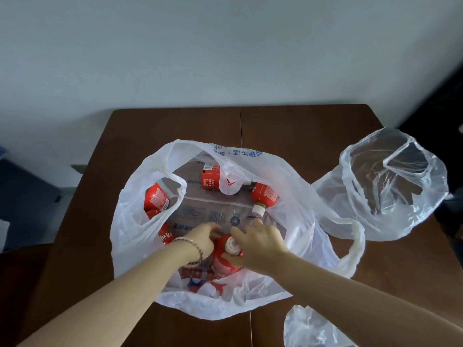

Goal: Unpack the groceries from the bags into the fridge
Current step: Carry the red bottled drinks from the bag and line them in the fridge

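Brown table, seam down the middle, pushed against a pale wall; grey floor off to the left; dark shape at the far right, too dim to tell what.

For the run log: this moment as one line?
right hand: grips red bottle | left hand: beside it, grip unclear | white bag: on table

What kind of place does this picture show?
Probably a home dining or kitchen area: a brown wooden table against a plain wall, and a white shopping bag of red bottles.
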Demonstrator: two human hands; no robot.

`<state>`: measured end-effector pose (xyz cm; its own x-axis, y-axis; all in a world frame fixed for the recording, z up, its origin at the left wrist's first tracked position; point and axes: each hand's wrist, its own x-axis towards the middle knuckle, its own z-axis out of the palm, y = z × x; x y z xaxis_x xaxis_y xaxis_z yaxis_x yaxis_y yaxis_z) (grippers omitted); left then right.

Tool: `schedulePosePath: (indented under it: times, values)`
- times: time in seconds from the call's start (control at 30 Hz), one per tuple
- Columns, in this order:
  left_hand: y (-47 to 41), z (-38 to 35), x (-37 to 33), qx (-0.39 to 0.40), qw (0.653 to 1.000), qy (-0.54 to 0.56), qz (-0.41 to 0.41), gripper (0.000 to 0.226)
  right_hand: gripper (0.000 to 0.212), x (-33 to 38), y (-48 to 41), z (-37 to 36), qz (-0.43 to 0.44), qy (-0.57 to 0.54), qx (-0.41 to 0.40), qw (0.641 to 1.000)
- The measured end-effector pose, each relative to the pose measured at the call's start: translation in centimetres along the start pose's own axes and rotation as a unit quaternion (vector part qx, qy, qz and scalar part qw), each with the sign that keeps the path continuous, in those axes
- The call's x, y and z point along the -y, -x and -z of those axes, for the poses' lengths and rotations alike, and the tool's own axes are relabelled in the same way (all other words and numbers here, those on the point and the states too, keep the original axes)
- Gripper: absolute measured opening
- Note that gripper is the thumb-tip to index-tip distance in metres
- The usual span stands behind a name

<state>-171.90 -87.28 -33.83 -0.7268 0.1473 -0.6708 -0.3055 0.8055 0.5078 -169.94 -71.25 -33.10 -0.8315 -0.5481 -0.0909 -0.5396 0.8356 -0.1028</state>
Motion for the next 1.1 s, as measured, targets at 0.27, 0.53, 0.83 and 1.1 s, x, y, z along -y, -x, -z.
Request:
schedulePosePath:
  times: [0.27, 0.53, 0.83, 1.1]
  values:
    - [-4.7, 1.7, -7.1, 0.06, 0.906, -0.371, -0.193, 0.052, 0.042, -2.8, 0.9, -2.2, 0.062, 0.013, -0.047, 0.997]
    - [-8.7, -1.3, -7.8, 0.081, 0.93, -0.32, -0.165, 0.053, 0.043, -2.3, 0.4, -2.2, 0.066, -0.01, -0.068, 0.995]
    - [-3.0, 2.7, -7.7, -0.134, 0.954, -0.231, -0.139, 0.026, 0.045, -1.4, 0.2, 0.0, 0.08, -0.068, 0.058, 0.993]
    - [4.7, 6.0, -4.6, -0.194, 0.888, -0.403, -0.111, 0.034, 0.048, -0.8, -0.3, 0.4, 0.038, -0.049, 0.091, 0.994]
